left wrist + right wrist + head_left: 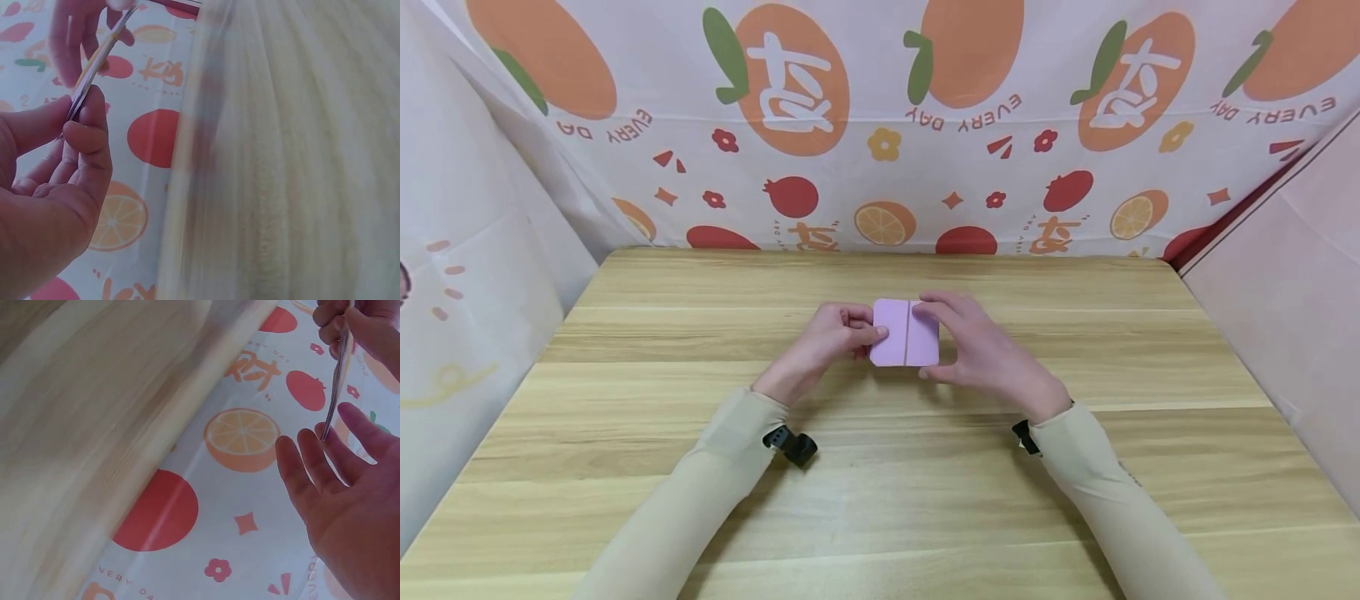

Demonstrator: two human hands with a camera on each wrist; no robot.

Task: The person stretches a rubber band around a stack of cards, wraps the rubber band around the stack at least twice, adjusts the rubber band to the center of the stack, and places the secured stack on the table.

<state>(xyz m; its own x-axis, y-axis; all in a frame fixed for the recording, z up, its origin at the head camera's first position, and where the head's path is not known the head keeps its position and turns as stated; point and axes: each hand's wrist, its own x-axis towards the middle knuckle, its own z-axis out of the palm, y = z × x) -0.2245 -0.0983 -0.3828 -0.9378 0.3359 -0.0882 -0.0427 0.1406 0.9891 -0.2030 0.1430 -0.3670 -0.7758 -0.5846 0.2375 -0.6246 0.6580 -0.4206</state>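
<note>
A thin, lilac, square booklet-like piece with rounded corners is held up above the table in the head view. A narrow tan stripe runs down it, right of its middle. My left hand pinches its left edge, thumb on the near face and curled fingers behind. In the left wrist view the lilac piece appears edge-on, between the left thumb and forefinger. Around its right edge my right hand spreads, fingers by the top and thumb by the lower corner. The right wrist view shows the right fingers loosely extended beside the edge.
The hands are over a wood-grain table. A white cloth printed with fruit hangs behind its far edge, and pale cloth hangs at the left. Dark wrist straps stick out from the sleeves.
</note>
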